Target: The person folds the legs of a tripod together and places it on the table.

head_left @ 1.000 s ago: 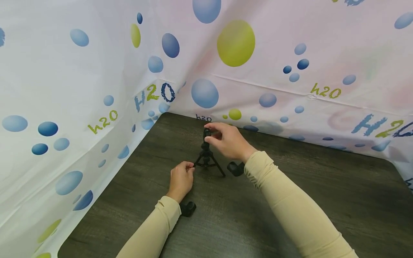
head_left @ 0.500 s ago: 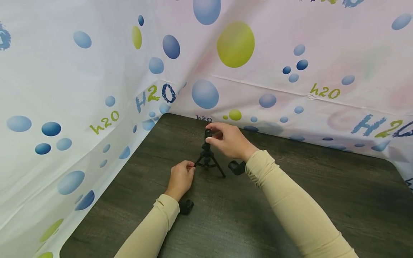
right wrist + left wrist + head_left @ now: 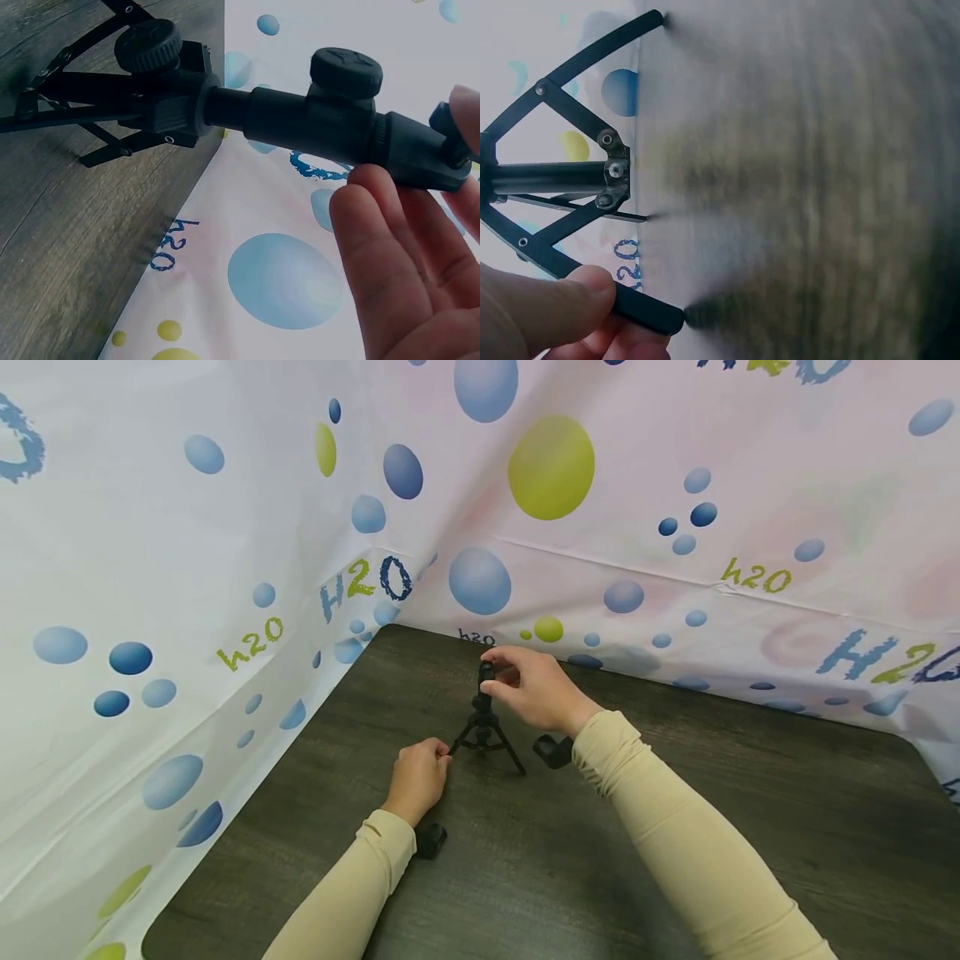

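Observation:
A small black tripod (image 3: 483,718) stands upright on the dark table with its legs spread. My left hand (image 3: 417,781) pinches the end of one tripod leg (image 3: 641,307) between thumb and fingers, close to the tabletop. At the top, my right hand (image 3: 543,689) holds the tripod's head (image 3: 424,150); in the right wrist view the fingers lie under it and the thumb is at its tip. Two round knobs show there, an upper knob (image 3: 346,73) and a lower knob (image 3: 148,45). The leg braces (image 3: 577,109) are spread out in the left wrist view.
Black straps with a camera (image 3: 553,750) sit at my right wrist, and another camera (image 3: 431,841) at my left. The dark wood-grain table (image 3: 600,860) meets a white curtain (image 3: 645,460) with blue and green dots behind and at the left.
Both hands keep their places on the tripod. The whole view has shifted slightly, so the curtain and tripod appear a little further right.

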